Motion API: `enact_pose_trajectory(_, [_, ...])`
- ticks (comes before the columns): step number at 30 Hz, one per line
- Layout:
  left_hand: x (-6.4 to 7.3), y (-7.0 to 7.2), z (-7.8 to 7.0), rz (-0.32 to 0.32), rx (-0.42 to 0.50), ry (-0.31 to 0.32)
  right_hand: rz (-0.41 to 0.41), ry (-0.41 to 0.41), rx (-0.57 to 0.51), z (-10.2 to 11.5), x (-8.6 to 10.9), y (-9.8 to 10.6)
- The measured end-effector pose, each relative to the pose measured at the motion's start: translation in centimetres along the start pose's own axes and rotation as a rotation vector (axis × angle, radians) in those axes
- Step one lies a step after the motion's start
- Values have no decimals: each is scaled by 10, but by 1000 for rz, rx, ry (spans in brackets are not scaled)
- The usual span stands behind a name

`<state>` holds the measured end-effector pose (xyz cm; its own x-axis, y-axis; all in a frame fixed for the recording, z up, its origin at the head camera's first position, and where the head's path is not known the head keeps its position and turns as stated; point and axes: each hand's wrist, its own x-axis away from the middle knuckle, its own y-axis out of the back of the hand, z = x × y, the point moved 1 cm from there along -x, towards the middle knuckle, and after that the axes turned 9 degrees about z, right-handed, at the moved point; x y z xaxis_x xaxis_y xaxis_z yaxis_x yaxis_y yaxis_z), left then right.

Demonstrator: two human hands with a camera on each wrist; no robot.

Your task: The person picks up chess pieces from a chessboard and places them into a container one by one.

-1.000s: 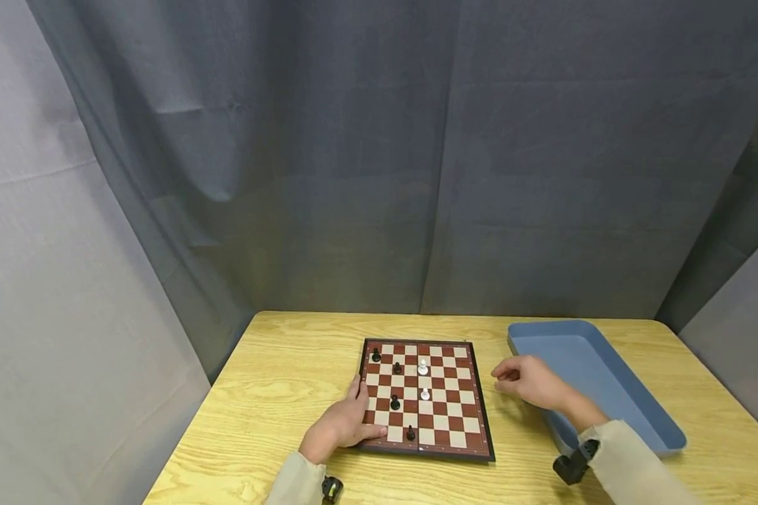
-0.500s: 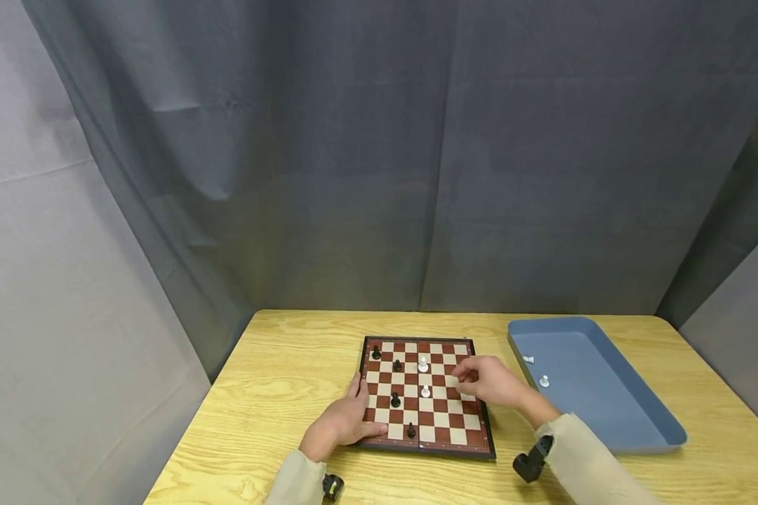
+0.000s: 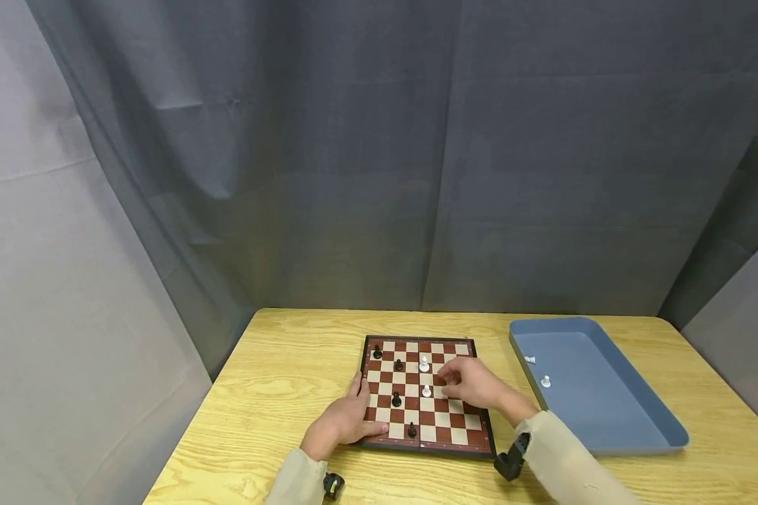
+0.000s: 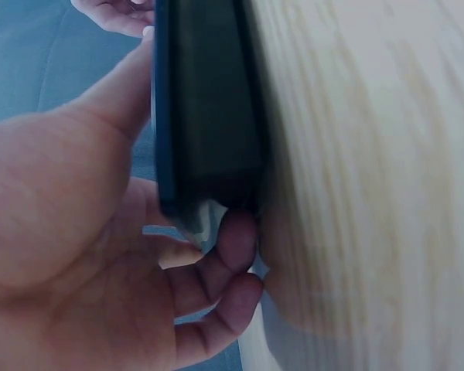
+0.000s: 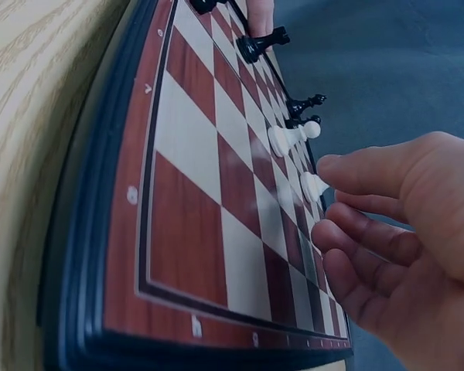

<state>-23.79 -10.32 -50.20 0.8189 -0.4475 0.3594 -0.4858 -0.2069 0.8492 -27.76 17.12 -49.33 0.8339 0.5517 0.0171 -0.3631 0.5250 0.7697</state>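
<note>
A red and cream chessboard (image 3: 457,436) lies on the table. At its near left corner my left hand (image 3: 340,421) grips it, thumb on top and fingers down the side wall (image 4: 209,100). My right hand (image 3: 472,383) hovers over the right half, thumb and fingertips apart with nothing between them. Just left of those fingertips stands a white pawn (image 3: 426,391); farther back is another white chess piece (image 3: 424,365). In the right wrist view that hand overlaps part of a white piece (image 5: 312,186). Several black chess pieces (image 3: 396,399) stand on the left half.
A blue tray (image 3: 606,407) sits to the right of the board. Inside, near its left wall, are an upright white pawn (image 3: 546,381) and a white piece (image 3: 530,360) on its side. Grey curtains (image 3: 354,210) hang behind the wooden table (image 3: 278,372).
My right hand has moved left from beside the tray to over the board, near the white pieces. White pieces in the tray have come into view. My left hand stays at the corner.
</note>
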Motion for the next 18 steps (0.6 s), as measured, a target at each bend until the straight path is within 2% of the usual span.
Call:
enact_pose_trajectory(11, [1,1,-1,18,15,6,7,-17,-11,7,-5,-10])
enact_pose_trajectory(18, [1,1,-1,13,-9,14,22,-4,14,11,-12,-17])
